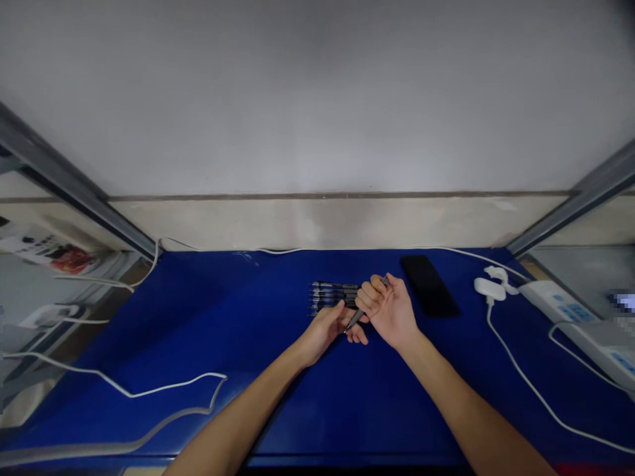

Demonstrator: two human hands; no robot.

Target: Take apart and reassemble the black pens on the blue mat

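A dark grey pen [355,320] slants tip-down toward the left, held by my right hand [389,311] with the fingers curled around its upper part. Just under the pen's lower end, my left hand [327,330] is turned partly palm up with its fingers spread apart. Whether those fingers touch the pen I cannot make out. Behind my hands lies a row of several similar pens [322,293], side by side on the blue tabletop [238,317]. My hands hide the right and near ends of that row.
A black phone [429,285] lies right of my hands. Beyond it are a white charger [490,289] with its cable and a white power strip [578,317]. White cables cross the table's left side [173,385]. A pale wall [317,223] closes off the back.
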